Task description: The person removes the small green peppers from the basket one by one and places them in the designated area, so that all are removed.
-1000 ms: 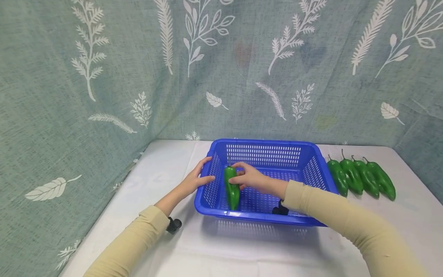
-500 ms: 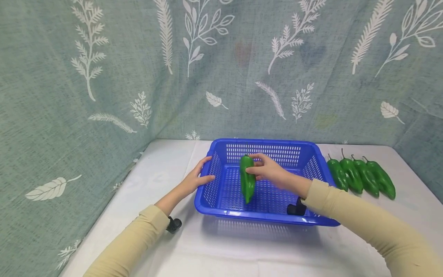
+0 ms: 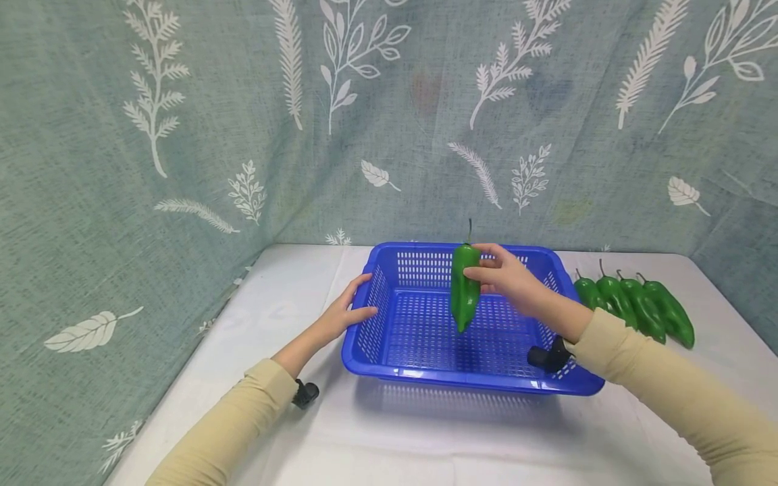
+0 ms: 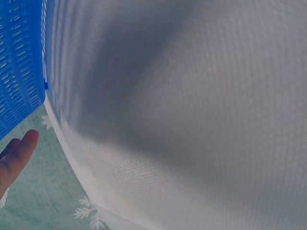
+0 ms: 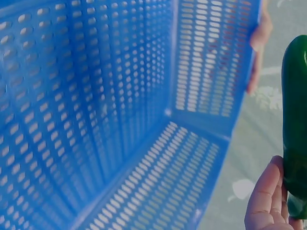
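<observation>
My right hand (image 3: 506, 273) pinches a green pepper (image 3: 464, 283) near its upper part, between thumb and fingers. The pepper hangs tip down with its stem up, above the floor of the blue plastic basket (image 3: 474, 384). At the left rim, my left hand (image 3: 338, 314) holds the basket, its thumb and a finger lying over the edge. In the left wrist view, some fingers (image 4: 20, 155) show outside the basket wall. The right wrist view shows the pepper (image 5: 296, 115) upright at the right edge, fingers against its lower part.
Several green peppers (image 3: 667, 312) lie side by side on the white tablecloth (image 3: 401, 445), right of the basket. A patterned green curtain (image 3: 389, 121) hangs behind the table and along its left. Black wrist cameras (image 3: 550, 356) are worn on both wrists.
My right hand has lifted the pepper and carried it rightward, from the basket's left side to above its middle. The left hand stays on the left rim.
</observation>
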`<state>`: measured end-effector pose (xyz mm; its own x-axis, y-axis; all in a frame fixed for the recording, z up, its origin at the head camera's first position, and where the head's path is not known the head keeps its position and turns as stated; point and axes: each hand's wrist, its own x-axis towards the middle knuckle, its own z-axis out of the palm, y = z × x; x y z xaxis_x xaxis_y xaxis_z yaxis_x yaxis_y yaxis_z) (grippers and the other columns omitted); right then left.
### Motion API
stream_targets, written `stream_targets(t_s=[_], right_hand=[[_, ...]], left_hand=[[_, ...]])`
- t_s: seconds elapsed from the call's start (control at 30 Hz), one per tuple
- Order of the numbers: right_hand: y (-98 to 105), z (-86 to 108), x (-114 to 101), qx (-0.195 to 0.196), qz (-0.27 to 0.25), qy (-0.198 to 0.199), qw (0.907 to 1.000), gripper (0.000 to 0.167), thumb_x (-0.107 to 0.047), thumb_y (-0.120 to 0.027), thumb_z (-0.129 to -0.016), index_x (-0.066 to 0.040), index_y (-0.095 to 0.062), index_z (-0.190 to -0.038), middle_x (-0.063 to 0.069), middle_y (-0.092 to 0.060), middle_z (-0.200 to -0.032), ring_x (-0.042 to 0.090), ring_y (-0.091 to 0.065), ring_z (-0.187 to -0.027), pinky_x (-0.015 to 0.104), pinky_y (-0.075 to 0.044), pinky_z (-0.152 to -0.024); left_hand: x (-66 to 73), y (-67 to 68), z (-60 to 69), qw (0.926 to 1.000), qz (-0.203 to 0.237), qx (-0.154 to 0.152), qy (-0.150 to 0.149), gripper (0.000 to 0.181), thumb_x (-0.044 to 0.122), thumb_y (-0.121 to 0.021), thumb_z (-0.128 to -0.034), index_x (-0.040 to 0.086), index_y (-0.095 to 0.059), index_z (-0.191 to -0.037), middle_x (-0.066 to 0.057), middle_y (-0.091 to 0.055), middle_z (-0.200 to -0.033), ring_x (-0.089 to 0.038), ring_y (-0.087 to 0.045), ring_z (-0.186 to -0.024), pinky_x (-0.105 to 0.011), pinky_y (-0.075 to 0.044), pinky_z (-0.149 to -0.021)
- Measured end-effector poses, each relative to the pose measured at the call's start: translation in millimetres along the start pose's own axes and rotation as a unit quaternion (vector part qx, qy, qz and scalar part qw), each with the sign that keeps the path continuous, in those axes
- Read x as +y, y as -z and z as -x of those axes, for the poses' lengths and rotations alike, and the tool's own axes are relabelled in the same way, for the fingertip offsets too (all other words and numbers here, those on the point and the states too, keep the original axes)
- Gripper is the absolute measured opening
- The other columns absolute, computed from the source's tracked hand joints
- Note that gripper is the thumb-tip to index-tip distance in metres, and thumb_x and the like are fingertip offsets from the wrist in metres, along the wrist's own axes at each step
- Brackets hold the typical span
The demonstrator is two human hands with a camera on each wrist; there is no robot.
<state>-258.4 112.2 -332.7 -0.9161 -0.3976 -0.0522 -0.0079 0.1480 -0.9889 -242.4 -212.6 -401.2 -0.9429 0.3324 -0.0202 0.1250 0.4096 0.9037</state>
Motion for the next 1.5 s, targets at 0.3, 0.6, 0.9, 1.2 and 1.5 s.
stream_targets(t_s=[0.3, 0.6, 0.9, 1.2, 1.5], right_hand=[[29, 16.3, -19, 0.026, -0.029, 0.016, 0.9991, 0.063, -0.014, -0.057, -0.089, -0.003, -0.022, -0.141, 0.004, -0.053, -0.112, 0.006, -0.061, -0.089, 0.027, -0.052, -0.077], [61, 34.1, -28, 0.054, -0.112, 0.06, 0.9904, 0.047, -0.009, -0.056, -0.089, -0.01, -0.031, -0.128, -0.006, -0.063, -0.097, 0.008, -0.062, -0.085, 0.023, -0.052, -0.07], [94, 51.2, -29, 0.084, -0.146, 0.085, 0.9821, 0.039, -0.006, -0.055, -0.089, -0.017, -0.036, -0.121, -0.005, -0.065, -0.094, 0.009, -0.064, -0.08, 0.022, -0.052, -0.067], [123, 63.0, -23, 0.107, -0.205, 0.09, 0.9688, 0.038, 0.0, -0.052, -0.089, -0.017, -0.039, -0.12, -0.002, -0.066, -0.091, 0.012, -0.064, -0.072, 0.025, -0.05, -0.056], [152, 75.0, -11, 0.145, -0.187, 0.083, 0.9681, 0.059, -0.004, -0.053, -0.09, -0.021, -0.028, -0.141, -0.008, -0.064, -0.091, 0.007, -0.063, -0.077, 0.022, -0.052, -0.062]], left_hand=[[21.9, -0.2, 7.7, 0.9999, 0.005, -0.009, 0.004, 0.071, 0.016, -0.053, -0.0862, 0.009, -0.014, -0.146, -0.026, -0.025, -0.144, -0.044, -0.034, -0.126, -0.054, -0.035, -0.1], [36.2, -1.9, 15.8, 0.9999, 0.001, -0.013, 0.004, 0.07, 0.015, -0.051, -0.0867, 0.007, -0.013, -0.145, -0.029, -0.024, -0.143, -0.045, -0.035, -0.126, -0.053, -0.036, -0.1], [36.4, -1.7, 15.8, 0.9999, 0.004, -0.01, 0.006, 0.071, 0.015, -0.052, -0.0863, 0.008, -0.014, -0.145, -0.028, -0.024, -0.144, -0.045, -0.034, -0.126, -0.054, -0.035, -0.1], [34.8, -2.3, 15.2, 0.9999, 0.0, -0.006, 0.013, 0.069, 0.016, -0.052, -0.0873, 0.009, -0.015, -0.145, -0.026, -0.023, -0.145, -0.044, -0.033, -0.127, -0.054, -0.036, -0.1], [34.6, -2.1, 15.3, 0.9999, 0.001, -0.005, 0.012, 0.07, 0.016, -0.052, -0.0871, 0.009, -0.015, -0.145, -0.027, -0.024, -0.144, -0.045, -0.034, -0.126, -0.054, -0.035, -0.1]])
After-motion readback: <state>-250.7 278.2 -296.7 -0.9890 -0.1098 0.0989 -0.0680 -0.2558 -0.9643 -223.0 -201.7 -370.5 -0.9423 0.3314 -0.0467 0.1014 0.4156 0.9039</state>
